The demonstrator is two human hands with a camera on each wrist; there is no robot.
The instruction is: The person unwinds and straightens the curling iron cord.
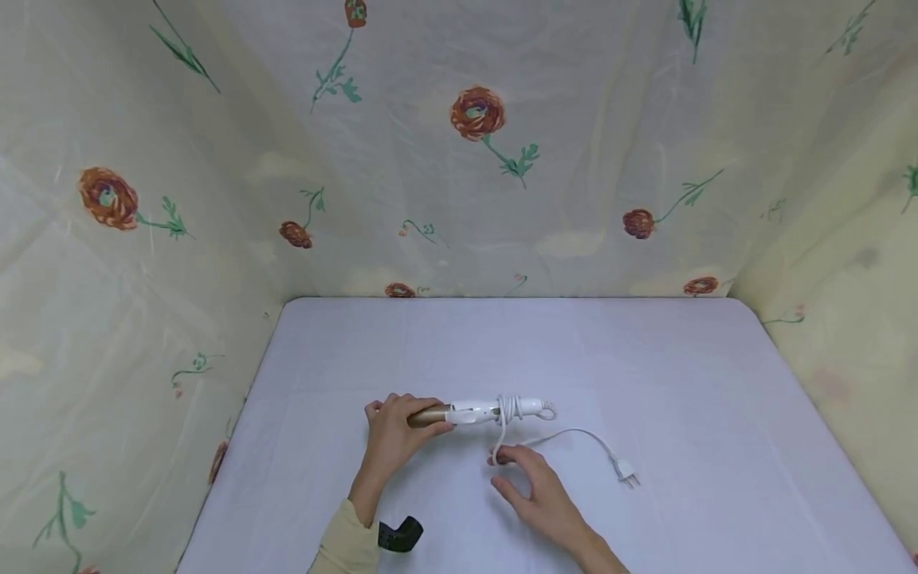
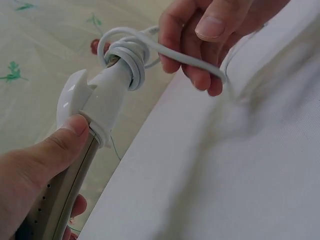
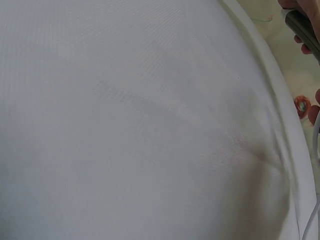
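Gripping brown-and-white styling iron [image 1: 472, 413]: left hand [image 1: 394, 433]. Holding white cord [image 2: 190, 59]: right hand [image 1: 541, 496]. Wound coils [image 1: 510, 409] could loosen or tangle if cord slackens.

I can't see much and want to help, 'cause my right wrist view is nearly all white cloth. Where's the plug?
Observer: The head view shows the plug lying on the white table, to the right of the right hand.
Operator: Cool! Is anything wound up?
Observer: Yes, the white cord is coiled around the white end of the tool.
Operator: Is there anything black?
Observer: Yes, a black object is by the left sleeve; I can't tell what it is.
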